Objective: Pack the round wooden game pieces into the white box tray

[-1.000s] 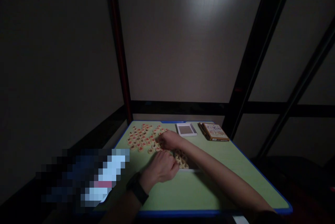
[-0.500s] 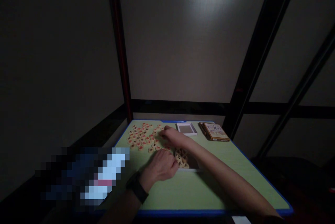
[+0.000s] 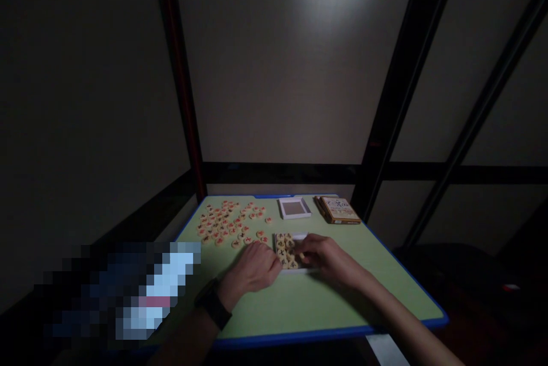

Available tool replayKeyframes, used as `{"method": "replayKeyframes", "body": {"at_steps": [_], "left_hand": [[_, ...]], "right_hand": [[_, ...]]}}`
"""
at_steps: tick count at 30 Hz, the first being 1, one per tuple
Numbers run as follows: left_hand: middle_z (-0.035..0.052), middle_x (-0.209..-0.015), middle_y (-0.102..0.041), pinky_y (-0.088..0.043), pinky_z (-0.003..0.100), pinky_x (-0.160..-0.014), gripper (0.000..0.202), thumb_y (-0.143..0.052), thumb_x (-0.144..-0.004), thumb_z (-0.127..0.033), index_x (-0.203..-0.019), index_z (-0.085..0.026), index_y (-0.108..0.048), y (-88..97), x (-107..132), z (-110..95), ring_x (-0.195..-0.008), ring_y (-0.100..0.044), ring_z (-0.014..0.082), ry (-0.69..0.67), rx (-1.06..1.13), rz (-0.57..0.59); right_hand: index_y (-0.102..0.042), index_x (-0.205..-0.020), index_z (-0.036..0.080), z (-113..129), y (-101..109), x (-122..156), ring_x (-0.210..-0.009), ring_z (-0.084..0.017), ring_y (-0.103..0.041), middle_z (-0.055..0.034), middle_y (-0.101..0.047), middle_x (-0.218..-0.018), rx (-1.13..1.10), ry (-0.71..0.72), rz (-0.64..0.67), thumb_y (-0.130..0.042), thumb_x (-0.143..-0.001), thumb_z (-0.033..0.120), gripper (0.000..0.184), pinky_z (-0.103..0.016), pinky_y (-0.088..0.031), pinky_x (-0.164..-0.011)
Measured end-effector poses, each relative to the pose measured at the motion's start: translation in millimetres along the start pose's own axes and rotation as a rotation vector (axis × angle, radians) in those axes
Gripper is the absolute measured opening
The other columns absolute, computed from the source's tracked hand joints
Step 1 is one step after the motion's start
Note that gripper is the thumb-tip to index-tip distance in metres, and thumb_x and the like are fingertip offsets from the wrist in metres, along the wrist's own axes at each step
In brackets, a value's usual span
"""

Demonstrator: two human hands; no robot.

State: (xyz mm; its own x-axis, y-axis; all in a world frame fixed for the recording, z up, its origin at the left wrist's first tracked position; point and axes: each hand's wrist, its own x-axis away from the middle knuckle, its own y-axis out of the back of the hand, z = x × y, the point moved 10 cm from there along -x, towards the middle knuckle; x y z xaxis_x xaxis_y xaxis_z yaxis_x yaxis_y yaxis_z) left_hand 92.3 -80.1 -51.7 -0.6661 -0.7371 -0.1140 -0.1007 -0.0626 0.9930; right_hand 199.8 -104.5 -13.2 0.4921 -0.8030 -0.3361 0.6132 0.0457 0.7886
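A small white box (image 3: 295,270) lies on the table, its left part filled with round Chinese chess pieces (image 3: 281,253) bearing dark characters. Over the box's right part is my right hand (image 3: 323,254), its fingers pinched around a Chinese chess piece (image 3: 301,256) that is partly hidden. My left hand (image 3: 257,266) rests at the box's lower left corner with its fingers curled closed; what they hold, if anything, is hidden. Beyond it, many loose pieces (image 3: 221,220) with red or dark characters are spread over the table's left side.
A second white tray (image 3: 295,217), probably a lid, stands behind the box. To its right lies a printed cardboard box (image 3: 340,210). The green table (image 3: 274,309) has a blue edge and meets a wall at the back. A pale sheet (image 3: 387,349) shows below the front edge.
My right hand has moved from the loose pieces back and right to the white box. The left hand stays by the box's corner. The whole view has shifted slightly.
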Motion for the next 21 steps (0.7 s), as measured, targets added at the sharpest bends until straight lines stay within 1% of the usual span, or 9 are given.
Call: {"method": "replayKeyframes", "body": {"at_steps": [3,6,9,11,16,18,21], "left_hand": [[0.0133,-0.078,-0.074,-0.05,0.035,-0.077,0.039,-0.04,-0.091,-0.024,-0.073,-0.014,-0.074,-0.5,-0.4,-0.3,-0.074,-0.069,0.023,-0.014,0.0,-0.009],[0.0132,-0.078,-0.074,-0.05,0.035,-0.077,0.039,-0.041,-0.091,-0.025,-0.073,-0.014,-0.074,-0.6,-0.5,0.6,-0.074,-0.069,0.023,-0.009,0.003,-0.019],[0.0138,-0.079,-0.074,-0.05,0.035,-0.077,0.039,-0.04,-0.091,-0.025,-0.074,-0.014,-0.074,-0.2,-0.3,0.5,-0.076,-0.069,0.0238,-0.007,-0.009,-0.023],[0.0141,-0.08,-0.074,-0.05,0.036,-0.077,0.04,-0.039,-0.091,-0.025,-0.076,-0.014,-0.075,0.5,-0.1,-0.4,-0.076,-0.069,0.0244,-0.012,-0.016,-0.021],[0.0144,-0.08,-0.075,-0.05,0.037,-0.076,0.04,-0.039,-0.091,-0.026,-0.077,-0.014,-0.075,2.4,0.6,-1.8,-0.076,-0.07,0.0252,-0.007,-0.006,-0.006],[0.0147,-0.081,-0.075,-0.05,0.037,-0.076,0.041,-0.039,-0.091,-0.025,-0.077,-0.013,-0.075,3.7,1.1,-2.6,-0.077,-0.07,0.0253,-0.007,-0.003,-0.007],[0.0146,-0.08,-0.075,-0.05,0.036,-0.075,0.039,-0.04,-0.09,-0.025,-0.076,-0.013,-0.075,4.6,1.8,-2.0,-0.076,-0.07,0.0246,0.005,0.003,-0.005]], "right_hand": [[-0.075,-0.103,0.016,3.3,-0.3,3.2,-0.09,-0.02,-0.067,-0.0104,-0.071,-0.102,0.008,-0.004,-0.007,-0.054,-0.075,-0.003,0.04,-0.028,-0.049,-0.082],[-0.074,-0.1,0.016,0.6,-1.0,2.4,-0.085,-0.02,-0.067,-0.0084,-0.073,-0.095,0.042,-0.087,0.006,-0.059,-0.073,0.0,0.035,-0.026,-0.048,-0.075],[-0.074,-0.096,0.015,-5.3,-1.9,2.2,-0.074,-0.02,-0.066,-0.0075,-0.074,-0.085,0.105,-0.219,0.003,-0.066,-0.077,0.013,0.021,-0.025,-0.044,-0.066],[-0.073,-0.094,0.015,-6.5,-3.7,2.8,-0.07,-0.02,-0.066,-0.0077,-0.074,-0.081,0.151,-0.282,-0.007,-0.068,-0.082,0.024,0.016,-0.025,-0.042,-0.063],[-0.072,-0.086,0.018,-5.3,-15.0,4.5,-0.077,-0.023,-0.069,-0.0096,-0.075,-0.085,0.376,-0.36,0.027,-0.062,-0.088,0.044,0.028,-0.027,-0.04,-0.063],[-0.072,-0.085,0.018,-5.0,-19.3,4.3,-0.081,-0.024,-0.069,-0.0108,-0.075,-0.088,0.452,-0.37,0.046,-0.059,-0.09,0.049,0.034,-0.028,-0.041,-0.065],[-0.072,-0.088,0.018,-5.1,-22.6,3.2,-0.084,-0.026,-0.07,-0.0118,-0.075,-0.09,0.505,-0.369,0.055,-0.053,-0.092,0.056,0.042,-0.029,-0.042,-0.068]]}}
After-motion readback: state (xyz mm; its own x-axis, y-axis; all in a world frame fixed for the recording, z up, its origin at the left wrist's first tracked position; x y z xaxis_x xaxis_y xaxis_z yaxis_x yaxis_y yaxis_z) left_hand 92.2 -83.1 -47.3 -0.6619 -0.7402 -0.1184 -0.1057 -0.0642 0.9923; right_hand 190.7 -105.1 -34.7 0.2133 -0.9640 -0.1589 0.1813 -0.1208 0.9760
